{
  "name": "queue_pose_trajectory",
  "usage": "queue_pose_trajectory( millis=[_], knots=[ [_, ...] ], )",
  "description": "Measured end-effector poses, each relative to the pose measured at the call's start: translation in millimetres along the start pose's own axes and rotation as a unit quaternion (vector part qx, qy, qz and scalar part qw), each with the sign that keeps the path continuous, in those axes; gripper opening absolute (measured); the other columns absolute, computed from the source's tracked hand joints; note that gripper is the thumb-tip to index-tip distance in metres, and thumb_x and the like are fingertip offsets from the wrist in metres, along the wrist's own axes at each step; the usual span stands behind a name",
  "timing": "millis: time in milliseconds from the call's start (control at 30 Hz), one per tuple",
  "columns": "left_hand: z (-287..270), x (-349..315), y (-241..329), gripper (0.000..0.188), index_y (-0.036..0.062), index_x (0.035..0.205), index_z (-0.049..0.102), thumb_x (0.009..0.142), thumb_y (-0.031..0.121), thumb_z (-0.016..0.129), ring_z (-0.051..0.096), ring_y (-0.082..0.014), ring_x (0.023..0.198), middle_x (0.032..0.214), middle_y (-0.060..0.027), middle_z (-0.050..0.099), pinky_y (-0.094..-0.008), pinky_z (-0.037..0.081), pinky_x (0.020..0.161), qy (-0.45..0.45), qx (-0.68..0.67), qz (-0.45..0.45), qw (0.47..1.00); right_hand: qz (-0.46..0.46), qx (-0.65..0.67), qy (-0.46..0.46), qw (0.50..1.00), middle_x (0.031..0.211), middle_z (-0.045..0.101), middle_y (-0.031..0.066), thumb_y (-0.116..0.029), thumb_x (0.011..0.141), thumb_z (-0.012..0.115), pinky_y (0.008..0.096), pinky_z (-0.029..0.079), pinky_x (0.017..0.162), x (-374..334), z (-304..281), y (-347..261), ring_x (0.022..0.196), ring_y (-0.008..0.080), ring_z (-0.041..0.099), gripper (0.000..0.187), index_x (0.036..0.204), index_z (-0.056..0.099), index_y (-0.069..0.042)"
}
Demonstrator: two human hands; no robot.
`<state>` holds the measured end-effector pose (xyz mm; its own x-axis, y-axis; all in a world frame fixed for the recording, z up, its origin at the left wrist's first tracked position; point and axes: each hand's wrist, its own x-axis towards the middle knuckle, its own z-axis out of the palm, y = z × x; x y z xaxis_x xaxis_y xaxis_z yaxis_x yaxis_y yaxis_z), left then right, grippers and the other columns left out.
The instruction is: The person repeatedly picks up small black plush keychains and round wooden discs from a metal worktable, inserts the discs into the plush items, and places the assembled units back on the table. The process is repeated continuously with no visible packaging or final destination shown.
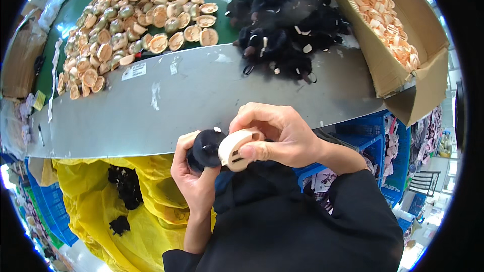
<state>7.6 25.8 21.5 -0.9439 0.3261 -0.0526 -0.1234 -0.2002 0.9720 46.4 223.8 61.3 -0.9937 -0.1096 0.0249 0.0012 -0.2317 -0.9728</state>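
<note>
In front of my body, my left hand (193,167) is closed around a rounded black piece (206,148), smooth and domed, with a small white bit at its top. My right hand (275,138) pinches a cream plastic piece (235,150), rounded and with dark slots, between thumb and fingers. The cream piece touches the right side of the black one, or nearly so; I cannot tell whether they are joined. Beyond the hands, at the back of the bench, lies a heap of fuzzy black pieces (282,25) with pale bits on them.
A grey metal bench edge (201,95) curves ahead. Hollow peach-coloured half shells (116,27) pile at far left. A cardboard box (426,35) of cream plastic pieces stands at far right. Below left, a yellow bag (85,196) holds black pieces; blue crates (370,128) stand at right.
</note>
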Motion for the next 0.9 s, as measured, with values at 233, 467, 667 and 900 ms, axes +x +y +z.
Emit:
queue_pose_trajectory(
  millis=[233, 467, 667, 900],
  knots=[
    [-2, -4, -3, 0.03, 0.0014, 0.109, 0.064, 0.083, 0.011, 0.077, 0.06, -0.0115, 0.096, 0.105, -0.0024, 0.064, -0.0259, 0.047, 0.09, 0.009, 0.029, -0.019, 0.999, 0.001, -0.068, 0.034, 0.997, 0.108, 0.06, 0.0111, -0.021, 0.094, 0.076, 0.0229, 0.052, 0.072, 4, 17, 15, 0.085, 0.0136, 0.064, 0.027, 0.103, 0.064, 0.002],
    [-16, 2, -3, 0.033, -0.001, 0.107, 0.064, 0.076, 0.001, 0.076, 0.059, -0.012, 0.097, 0.103, -0.0037, 0.065, -0.0265, 0.047, 0.089, -0.039, 0.015, -0.029, 0.999, -0.11, -0.29, 0.038, 0.95, 0.108, 0.063, 0.0122, -0.028, 0.091, 0.078, 0.0351, 0.053, 0.081, 18, 12, 35, 0.093, 0.0227, 0.065, 0.031, 0.098, 0.065, -0.001],
    [-17, -4, -6, 0.027, 0.0, 0.103, 0.067, 0.077, 0.001, 0.075, 0.059, -0.0095, 0.094, 0.1, -0.0018, 0.066, -0.0252, 0.047, 0.085, -0.085, 0.004, -0.069, 0.994, -0.129, -0.231, 0.081, 0.961, 0.094, 0.067, 0.0115, -0.022, 0.093, 0.075, 0.0311, 0.055, 0.073, 16, 20, 41, 0.081, 0.0248, 0.069, 0.024, 0.097, 0.064, -0.001],
    [7, -17, -11, 0.068, 0.0047, 0.127, 0.047, 0.073, 0.001, 0.088, 0.054, -0.0123, 0.103, 0.117, -0.0038, 0.052, -0.0274, 0.044, 0.093, 0.046, 0.079, 0.013, 0.996, -0.203, -0.361, 0.114, 0.903, 0.061, 0.045, 0.0096, -0.021, 0.102, 0.053, 0.0352, 0.036, 0.045, 45, 40, 28, 0.048, 0.025, 0.042, 0.039, 0.066, 0.054, -0.005]
  ],
)
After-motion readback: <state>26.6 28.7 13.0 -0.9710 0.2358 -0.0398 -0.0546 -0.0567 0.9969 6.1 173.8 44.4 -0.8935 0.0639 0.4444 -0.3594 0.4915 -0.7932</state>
